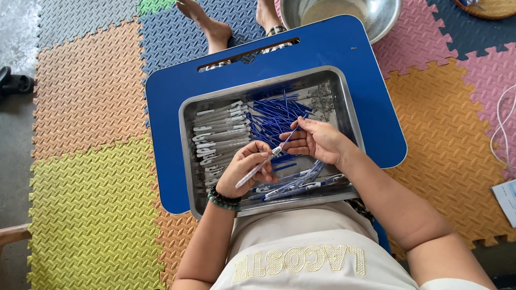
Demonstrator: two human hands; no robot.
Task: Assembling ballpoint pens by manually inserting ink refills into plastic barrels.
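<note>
Metal tray point(187, 161): rectangular, steel, resting on a blue lap table point(344, 48) across the person's legs. Contents, left part: a row of clear pen barrels point(220, 134) with white clips. Far centre: a loose heap of blue ink refills point(271, 115). Far right corner: a small pile of tiny metal parts point(321, 96), too small to identify. Near edge: several assembled pens point(293, 185), partly covered by the hands.

Left hand point(247, 169): above the tray's middle, fingers clamped on one clear pen barrel point(258, 167), tip pointing right. Beaded bracelet point(223, 198) on the wrist.

Right hand point(317, 140): just right of it, fingertips pinched together on one blue refill point(290, 135) angled toward the barrel's tip.

Steel bowl point(384, 21): far side, on foam floor mats point(86, 177); cut off by the frame, contents indistinct. Woven basket point(492, 8), far right corner: mostly cut off.
</note>
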